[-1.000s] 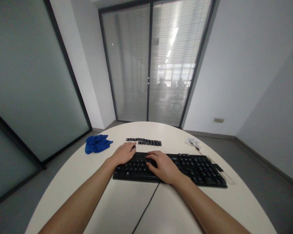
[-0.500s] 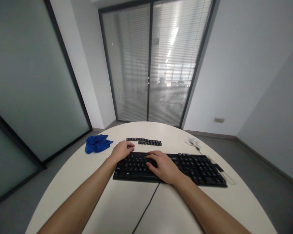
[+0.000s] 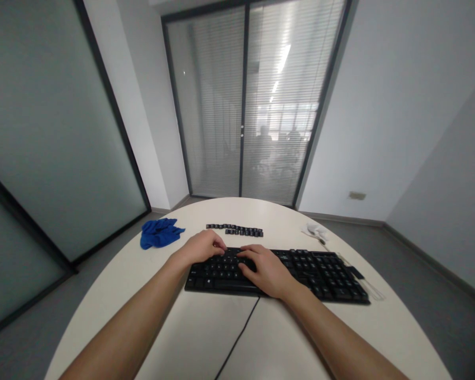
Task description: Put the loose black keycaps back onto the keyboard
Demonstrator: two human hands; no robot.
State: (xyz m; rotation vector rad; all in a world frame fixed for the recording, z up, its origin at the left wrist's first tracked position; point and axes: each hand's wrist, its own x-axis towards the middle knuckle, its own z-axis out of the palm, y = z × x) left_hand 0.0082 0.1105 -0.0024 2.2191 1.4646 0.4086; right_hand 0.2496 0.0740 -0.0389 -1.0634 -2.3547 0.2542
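Observation:
A black keyboard [image 3: 324, 272] lies across the round white table [image 3: 206, 338]. My left hand [image 3: 201, 248] hovers at the keyboard's upper left corner, fingers curled together with the tips down on the top key rows; whatever they pinch is hidden. My right hand [image 3: 266, 270] rests flat on the keys in the keyboard's left half, fingers stretched towards the left. Two short rows of loose black keycaps [image 3: 235, 230] lie on the table just behind the keyboard, a little beyond my left fingertips.
A crumpled blue cloth [image 3: 159, 234] lies at the table's far left edge. A small white object [image 3: 313, 230] sits at the far right, with a thin cable running along the keyboard's right end. Glass walls and a blinded door stand behind.
My left hand's fingertips have come from near the loose keycaps' left end down and right onto the keyboard's top rows. The right hand has stayed on the keys.

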